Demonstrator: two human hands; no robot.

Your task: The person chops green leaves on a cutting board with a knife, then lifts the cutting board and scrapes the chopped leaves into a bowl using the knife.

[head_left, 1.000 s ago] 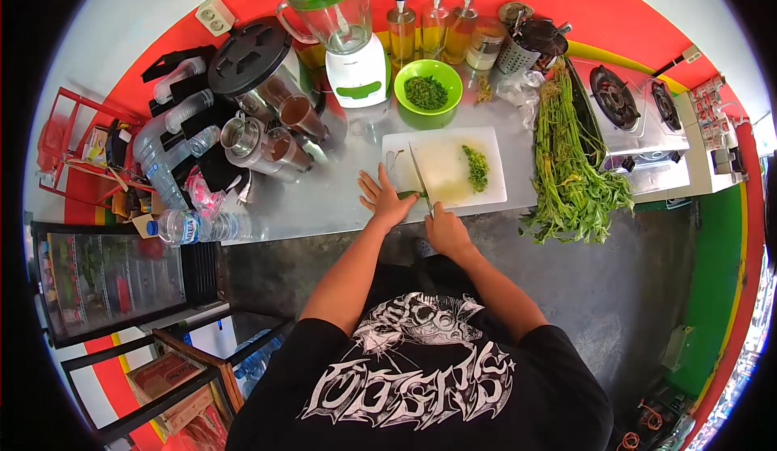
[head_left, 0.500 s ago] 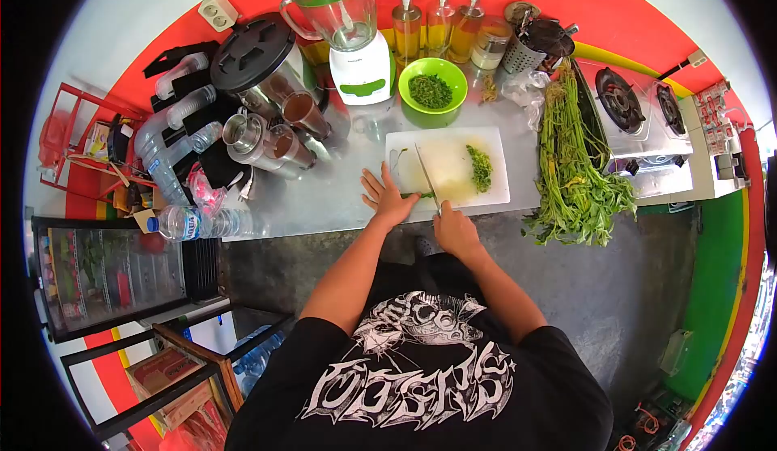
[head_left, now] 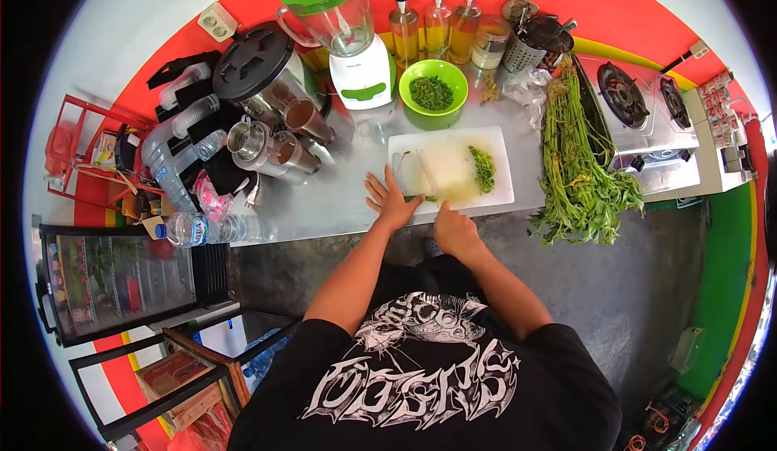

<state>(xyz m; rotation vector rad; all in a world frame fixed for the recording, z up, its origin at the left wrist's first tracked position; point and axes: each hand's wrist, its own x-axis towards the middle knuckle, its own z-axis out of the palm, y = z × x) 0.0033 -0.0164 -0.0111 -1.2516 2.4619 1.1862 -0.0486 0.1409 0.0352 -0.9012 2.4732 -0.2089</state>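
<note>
My right hand (head_left: 456, 231) is wrapped round the handle of a knife at the near edge of a white cutting board (head_left: 495, 145). The knife blade (head_left: 427, 172) points away from me over the board, blurred. At the board's near left corner, my left hand (head_left: 396, 206) has its fingers spread on the metal counter, its thumb against a small piece of green herb (head_left: 421, 198). Chopped green herbs (head_left: 483, 169) form a strip on the board's right side. Behind the board, a green bowl (head_left: 437, 117) contains more chopped greens (head_left: 430, 92).
A large leafy bunch (head_left: 579, 168) lies to the right, hanging over the counter edge beside a gas stove (head_left: 647, 119). Behind are a blender (head_left: 356, 66) and pump bottles (head_left: 437, 30). Metal cups (head_left: 295, 155) and a plastic water bottle (head_left: 202, 229) are on the left.
The knife blade is sharper in the earlier frame and blurred now. Both hands keep nearly the same place on the board. The whole view has shifted slightly.
</note>
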